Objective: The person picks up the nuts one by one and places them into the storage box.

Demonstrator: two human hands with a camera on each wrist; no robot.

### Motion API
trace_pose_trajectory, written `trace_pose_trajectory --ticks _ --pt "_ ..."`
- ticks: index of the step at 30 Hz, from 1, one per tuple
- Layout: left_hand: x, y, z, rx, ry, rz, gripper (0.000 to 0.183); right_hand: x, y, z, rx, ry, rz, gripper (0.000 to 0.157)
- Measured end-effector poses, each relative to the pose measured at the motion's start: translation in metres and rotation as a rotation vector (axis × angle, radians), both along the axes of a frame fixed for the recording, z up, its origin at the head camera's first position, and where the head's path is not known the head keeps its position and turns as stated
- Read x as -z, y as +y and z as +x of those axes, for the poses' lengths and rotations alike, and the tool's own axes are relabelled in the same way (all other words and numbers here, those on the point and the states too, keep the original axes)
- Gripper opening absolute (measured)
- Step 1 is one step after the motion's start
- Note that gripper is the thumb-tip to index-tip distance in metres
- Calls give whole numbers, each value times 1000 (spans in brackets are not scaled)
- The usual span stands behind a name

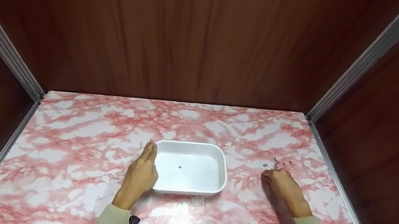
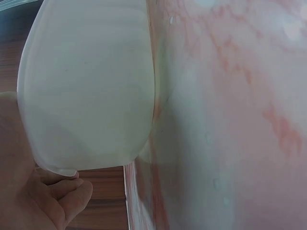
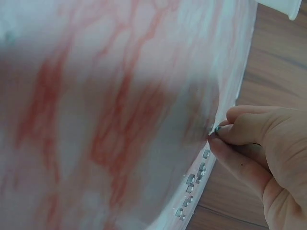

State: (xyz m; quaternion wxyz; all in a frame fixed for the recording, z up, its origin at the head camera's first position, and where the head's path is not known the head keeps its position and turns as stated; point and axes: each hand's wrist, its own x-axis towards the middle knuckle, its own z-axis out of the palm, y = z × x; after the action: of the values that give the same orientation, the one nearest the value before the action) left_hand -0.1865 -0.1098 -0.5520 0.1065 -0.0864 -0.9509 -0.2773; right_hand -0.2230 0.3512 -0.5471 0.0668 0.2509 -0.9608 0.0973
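A white rectangular tray (image 1: 188, 192) stands on the table with one small metal nut (image 1: 179, 167) on its floor. My left hand (image 1: 142, 171) holds the tray at its left side, two fingers stretched along the outside of the rim. From the left wrist view, folded fingers (image 2: 72, 199) touch the tray's near corner. Well to the right of the tray, my right hand (image 1: 283, 185) pinches a tiny metal nut (image 3: 218, 129) between thumb and finger, close above the tabletop. Several loose nuts (image 3: 190, 178) lie scattered just beyond that hand.
The table (image 1: 76, 173) has a red and white marbled top. Brown wood-grain panels (image 1: 177, 42) rise at the back and both sides, with grey metal strips (image 1: 341, 188) along the edges.
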Motion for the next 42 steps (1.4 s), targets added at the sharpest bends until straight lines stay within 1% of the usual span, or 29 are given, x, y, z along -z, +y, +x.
trace_pose_trajectory --ticks 2,4,8,9,11,15,17,21,27,32,34,35,42 --pt "0 0 1 8 11 -3 55 0 -1 1 -5 -23 -23 31" --pt "1 0 1 14 20 -9 54 0 -2 2 2 -2 -23 31" --pt "1 0 2 8 32 -28 54 -2 -5 4 10 37 -32 29" --pt "1 0 2 6 34 -29 54 -3 -5 3 16 60 -37 29" --pt "1 0 1 5 33 -24 54 -4 -6 3 3 78 -72 28" --pt "2 0 0 5 15 -14 54 -4 -8 2 -52 127 -131 28" --pt "2 0 0 10 7 -11 54 -5 -9 2 -69 143 -147 29" --pt "1 0 0 16 2 -12 54 -9 -13 3 -60 124 -188 30" --pt "0 0 -2 17 0 -23 54 -17 -22 5 -53 103 -234 23" --pt "1 0 0 34 28 -16 53 -23 -31 5 -82 106 -265 32" --pt "2 0 0 42 42 -14 53 -25 -34 4 -87 102 -274 34" --pt "2 0 0 40 41 -16 53 -26 -35 4 -86 100 -284 32" --pt "1 0 -1 18 23 -33 55 -32 -46 1 -41 67 -342 28"
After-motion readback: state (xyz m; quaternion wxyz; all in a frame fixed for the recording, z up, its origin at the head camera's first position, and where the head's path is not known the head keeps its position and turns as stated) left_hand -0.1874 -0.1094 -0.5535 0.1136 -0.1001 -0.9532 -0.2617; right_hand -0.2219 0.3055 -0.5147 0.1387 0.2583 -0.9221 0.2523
